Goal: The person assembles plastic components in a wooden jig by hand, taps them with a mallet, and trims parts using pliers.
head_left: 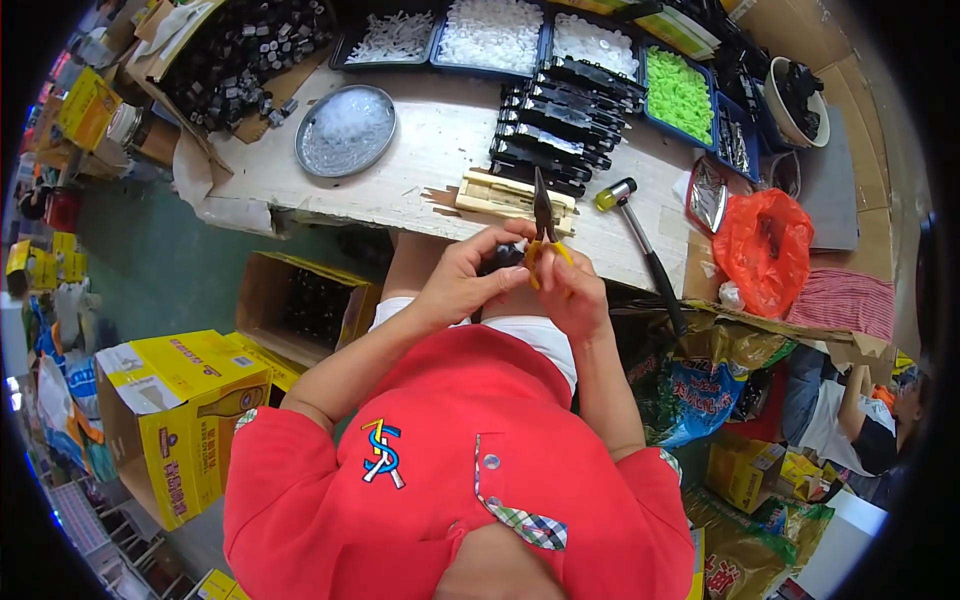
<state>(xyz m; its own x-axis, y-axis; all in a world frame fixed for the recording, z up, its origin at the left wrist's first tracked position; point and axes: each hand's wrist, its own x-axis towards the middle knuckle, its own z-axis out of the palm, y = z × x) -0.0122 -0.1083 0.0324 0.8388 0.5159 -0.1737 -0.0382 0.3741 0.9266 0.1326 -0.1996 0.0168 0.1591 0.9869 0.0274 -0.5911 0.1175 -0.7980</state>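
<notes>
My right hand (572,292) is wrapped around the yellow handles of a pair of long-nose pliers (543,205), whose dark jaws point up and away from me. Beside it, my left hand (472,272) pinches a small black part (500,256), mostly hidden by the fingers. Both hands are close together in front of the table's near edge. Just beyond them lies a cream-coloured block-like fixture (490,192). Behind that is a stack of long black plastic parts (550,125). To the right rests a hammer (652,255) with a yellow-tipped head and black handle.
Along the back stand trays of white pieces (490,35) and green pieces (680,90). A round metal dish (345,130) and a box of black parts (240,70) are left. Right lie a red plastic bag (765,250) and a striped cloth (845,300). Cartons (190,420) stand below.
</notes>
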